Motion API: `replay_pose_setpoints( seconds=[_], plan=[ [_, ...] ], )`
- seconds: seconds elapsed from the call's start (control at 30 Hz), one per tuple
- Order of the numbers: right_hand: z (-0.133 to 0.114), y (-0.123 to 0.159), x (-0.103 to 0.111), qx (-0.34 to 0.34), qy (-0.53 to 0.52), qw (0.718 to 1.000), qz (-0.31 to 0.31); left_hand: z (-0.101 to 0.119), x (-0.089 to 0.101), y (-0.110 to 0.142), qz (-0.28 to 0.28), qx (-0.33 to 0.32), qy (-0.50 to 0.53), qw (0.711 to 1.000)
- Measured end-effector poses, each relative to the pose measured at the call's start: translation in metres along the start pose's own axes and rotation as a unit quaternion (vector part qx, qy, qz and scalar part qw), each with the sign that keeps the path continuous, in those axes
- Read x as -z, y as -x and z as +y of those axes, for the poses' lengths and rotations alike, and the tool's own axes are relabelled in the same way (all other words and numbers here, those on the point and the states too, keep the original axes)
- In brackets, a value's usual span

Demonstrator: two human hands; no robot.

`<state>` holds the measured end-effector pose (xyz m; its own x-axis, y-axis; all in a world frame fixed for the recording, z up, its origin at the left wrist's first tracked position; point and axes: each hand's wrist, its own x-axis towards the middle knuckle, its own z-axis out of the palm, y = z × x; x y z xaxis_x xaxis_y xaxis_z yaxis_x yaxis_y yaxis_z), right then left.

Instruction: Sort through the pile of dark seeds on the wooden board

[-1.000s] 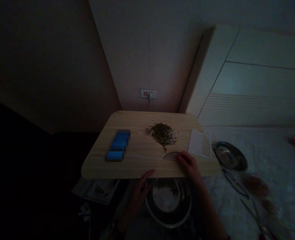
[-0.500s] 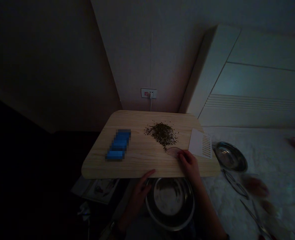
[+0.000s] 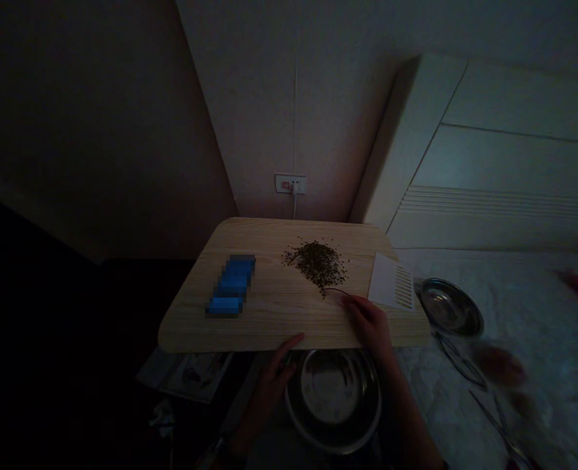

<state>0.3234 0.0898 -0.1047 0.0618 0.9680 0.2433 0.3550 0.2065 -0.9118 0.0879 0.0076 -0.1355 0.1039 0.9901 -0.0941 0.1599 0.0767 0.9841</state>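
Right hand [image 3: 369, 320]: thumb and fingers pinch a thin curved piece [image 3: 336, 290], its far end at the near edge of the dark grains [image 3: 319, 261] heaped on the wooden tabletop [image 3: 269, 313]. Left hand [image 3: 272, 377]: thumb and forefinger spread, forefinger on the near tabletop edge; contact with the large metal bowl [image 3: 332, 449] beside it cannot be told. White slotted card [image 3: 383, 281] lies right of the grains, blurred-out blue item [image 3: 232, 284] to their left
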Motion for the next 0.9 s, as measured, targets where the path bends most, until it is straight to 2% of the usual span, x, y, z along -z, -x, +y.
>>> replay_pose_setpoints(
  seconds=[0.17, 0.4, 0.63, 0.9],
  plan=[
    [0.004, 0.001, 0.001, 0.021, 0.015, 1.000, 0.005, 0.008, 0.000, 0.001, 0.002, 0.002, 0.005, 1.000],
    [0.008, 0.000, 0.001, 0.007, 0.022, 0.999, 0.025, -0.002, 0.001, 0.000, 0.000, -0.001, -0.001, 1.000],
    [0.005, 0.000, 0.000, -0.001, 0.034, 0.999, 0.025, 0.010, 0.002, 0.001, -0.004, 0.004, 0.002, 1.000],
    [0.002, 0.000, -0.001, -0.017, 0.001, 1.000, 0.024, -0.004, 0.001, 0.000, -0.007, 0.005, -0.005, 1.000]
  ],
)
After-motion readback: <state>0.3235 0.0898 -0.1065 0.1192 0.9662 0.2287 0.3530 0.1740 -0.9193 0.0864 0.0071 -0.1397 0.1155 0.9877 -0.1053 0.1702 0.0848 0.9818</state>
